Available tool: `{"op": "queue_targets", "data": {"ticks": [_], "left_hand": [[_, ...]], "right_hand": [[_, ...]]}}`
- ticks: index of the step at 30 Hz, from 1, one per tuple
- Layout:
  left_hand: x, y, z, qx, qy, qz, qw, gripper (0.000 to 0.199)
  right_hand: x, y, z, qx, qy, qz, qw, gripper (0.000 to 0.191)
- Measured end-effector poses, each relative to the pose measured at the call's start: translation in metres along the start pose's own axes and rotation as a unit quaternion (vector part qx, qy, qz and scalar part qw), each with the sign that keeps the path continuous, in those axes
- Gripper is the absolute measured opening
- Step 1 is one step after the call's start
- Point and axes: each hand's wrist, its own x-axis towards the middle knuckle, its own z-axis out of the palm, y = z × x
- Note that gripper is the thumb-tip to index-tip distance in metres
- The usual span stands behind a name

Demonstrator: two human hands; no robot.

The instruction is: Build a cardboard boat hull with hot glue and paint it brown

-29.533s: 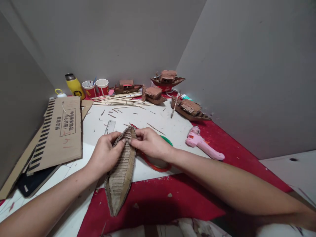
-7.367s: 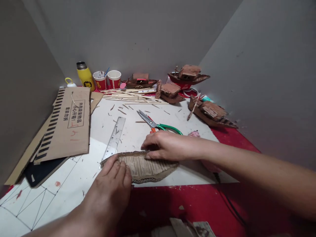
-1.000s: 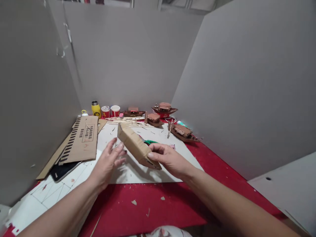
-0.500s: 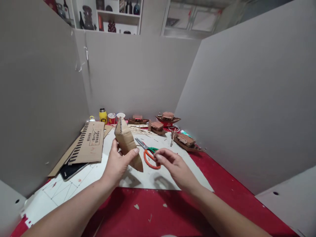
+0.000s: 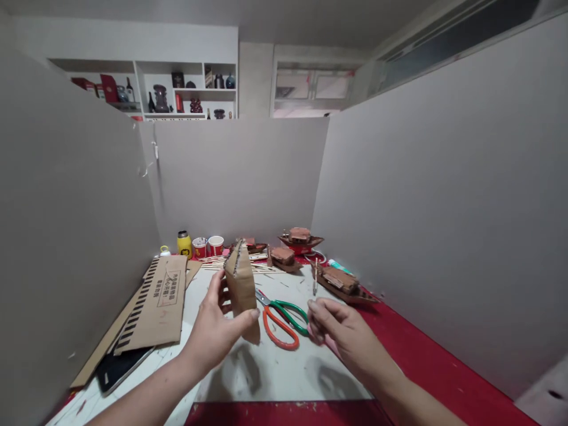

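My left hand (image 5: 224, 322) is closed around a folded cardboard boat hull (image 5: 242, 278), held tilted above the white sheet, thumb along its near side. Corrugated edges show at the hull's top. To the right, my right hand (image 5: 339, 328) hovers over the sheet with its fingertips pinched together; whatever they hold, if anything, I cannot make out. Between the hands lie scissors (image 5: 284, 322) with one orange and one green handle, their blades partly hidden behind the hull. Just beyond my right fingertips is a thin stick with a dark end (image 5: 315, 278).
Several brown model boats (image 5: 341, 283) stand at the back and right. Thin wooden strips (image 5: 215, 262) lie behind the hull, near paper cups (image 5: 216, 245) and a yellow jar (image 5: 184, 244). Printed cardboard (image 5: 155, 305) rests on a dark tablet-like slab (image 5: 118, 370) at left. Grey panels (image 5: 235, 177) enclose the table.
The view has tilted up. The hull has turned more upright and edge-on in my left hand. My right hand has moved right, away from the hull, uncovering the scissors' green handle.
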Motion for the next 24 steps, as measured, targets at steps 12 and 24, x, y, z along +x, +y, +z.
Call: {"op": "queue_targets", "data": {"ticks": [12,24], "left_hand": [[0.007,-0.026,0.018,0.175,-0.055,0.126,0.975,0.082],[0.011,-0.052,0.015,0.29,-0.095,0.245,0.92,0.085]], "right_hand": [[0.021,-0.041,0.034,0.008,-0.063,-0.141,0.988,0.063],[0.039,-0.023,0.034,0.036,-0.087,-0.093,0.991,0.075]]}}
